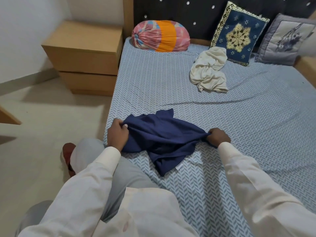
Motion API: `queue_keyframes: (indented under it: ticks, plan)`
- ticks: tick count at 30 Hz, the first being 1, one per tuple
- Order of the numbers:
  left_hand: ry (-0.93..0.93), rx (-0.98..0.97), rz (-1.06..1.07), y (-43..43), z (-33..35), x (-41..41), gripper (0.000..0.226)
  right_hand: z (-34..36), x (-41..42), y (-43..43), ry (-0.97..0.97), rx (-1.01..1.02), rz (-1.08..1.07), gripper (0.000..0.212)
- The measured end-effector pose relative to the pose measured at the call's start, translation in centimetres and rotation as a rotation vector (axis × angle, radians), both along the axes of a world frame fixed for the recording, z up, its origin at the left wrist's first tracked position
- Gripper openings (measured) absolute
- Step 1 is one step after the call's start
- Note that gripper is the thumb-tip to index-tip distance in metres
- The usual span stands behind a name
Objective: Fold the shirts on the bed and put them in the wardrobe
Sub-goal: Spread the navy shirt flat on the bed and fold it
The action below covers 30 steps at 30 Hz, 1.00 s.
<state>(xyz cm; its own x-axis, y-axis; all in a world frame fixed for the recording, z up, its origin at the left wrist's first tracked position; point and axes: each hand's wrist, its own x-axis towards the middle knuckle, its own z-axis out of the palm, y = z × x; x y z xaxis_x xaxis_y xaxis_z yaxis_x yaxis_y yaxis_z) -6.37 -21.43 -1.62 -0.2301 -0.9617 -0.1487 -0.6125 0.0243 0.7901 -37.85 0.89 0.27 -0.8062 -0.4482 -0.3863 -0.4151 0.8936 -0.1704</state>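
Navy shirt (160, 135) by bed (239, 117) edge

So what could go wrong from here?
The navy shirt is bunched, and the left hand and right hand grip only its edges, so creases may fold in. It lies near the edge of the bed, so part could slip toward the floor. The cream shirt, crumpled by the blue cushion, might be overlooked.

Home bedroom, bed (222, 117) (herringbone sheet), pillows (238, 34), bedside drawers (89, 65)
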Motion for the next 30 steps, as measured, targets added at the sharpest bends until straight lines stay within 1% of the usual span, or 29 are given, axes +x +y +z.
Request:
queue_keyframes:
  ticks: [2, 4, 6, 8, 10, 11, 12, 13, 15, 16, 17, 19, 21, 22, 23, 25, 26, 28, 30]
  plan:
    - [0.12, 0.192, 0.047, -0.9, -0.5, 1.0, 0.019, -0.9, 0.3, 0.3, -0.02, 0.05, 0.026, 0.022]
    - [0.235, 0.311, 0.05, -1.3, -1.2, 1.6, 0.026, -2.0, 0.7, 0.5, 0.004, 0.036, 0.01, 0.034]
    - [0.285, 0.36, 0.011, -0.9, -1.0, 1.6, 0.026, -2.5, 1.6, 0.7, 0.14, -0.005, -0.01, 0.049]
    - [0.298, 0.396, -0.041, -0.3, -0.5, 1.4, 0.023, -2.4, 2.7, 0.3, 0.286, -0.037, 0.047, 0.065]
    - [0.306, 0.428, -0.105, 0.1, -0.4, 1.3, 0.012, -1.8, 4.0, -0.9, 0.289, -0.112, 0.193, 0.079]
    - [0.319, 0.44, -0.138, 0.2, -0.3, 1.2, 0.006, -1.3, 4.9, -1.8, 0.247, -0.166, 0.267, 0.08]
    - [0.337, 0.441, -0.165, 0.2, -0.6, 1.2, 0.005, -1.2, 5.8, -2.9, 0.193, -0.237, 0.332, 0.079]
    - [0.339, 0.421, -0.191, 0.3, -0.7, 1.2, 0.012, -1.0, 6.9, -3.9, 0.141, -0.328, 0.383, 0.078]
    - [0.333, 0.311, -0.252, 0.6, -0.5, 1.4, 0.015, -0.9, 8.9, -6.3, 0.023, -0.497, 0.452, 0.074]
    - [0.344, 0.264, -0.274, 0.7, -0.4, 1.6, 0.015, -0.7, 10.1, -7.5, -0.048, -0.551, 0.483, 0.067]
    - [0.351, 0.236, -0.293, 0.8, -0.1, 1.8, 0.015, -0.6, 11.2, -8.8, -0.115, -0.59, 0.517, 0.06]
    - [0.373, 0.216, -0.318, 0.9, -0.2, 2.2, 0.019, 0.0, 13.3, -11.1, -0.236, -0.619, 0.586, 0.052]
    - [0.359, 0.226, -0.257, 1.1, -0.3, 2.4, 0.029, 0.3, 14.8, -12.9, -0.348, -0.64, 0.623, 0.046]
    - [0.362, 0.236, -0.215, 1.1, -0.4, 2.6, 0.033, 0.3, 15.3, -13.7, -0.408, -0.651, 0.619, 0.043]
    - [0.368, 0.236, -0.19, 1.1, -0.3, 2.8, 0.031, 0.3, 15.8, -14.4, -0.46, -0.661, 0.608, 0.039]
    - [0.378, 0.188, -0.184, 1.0, -0.4, 2.9, 0.021, 0.2, 15.8, -15.0, -0.525, -0.676, 0.573, 0.031]
    - [0.377, 0.164, -0.174, 0.9, -0.5, 3.1, 0.02, 0.2, 15.9, -15.3, -0.546, -0.687, 0.551, 0.027]
    - [0.387, 0.132, -0.14, 0.7, -0.3, 3.3, 0.024, 0.3, 15.8, -15.4, -0.561, -0.736, 0.491, 0.019]
    - [0.365, 0.074, -0.083, 0.8, 0.1, 3.3, 0.025, 0.6, 15.8, -15.3, -0.53, -0.785, 0.45, 0.014]
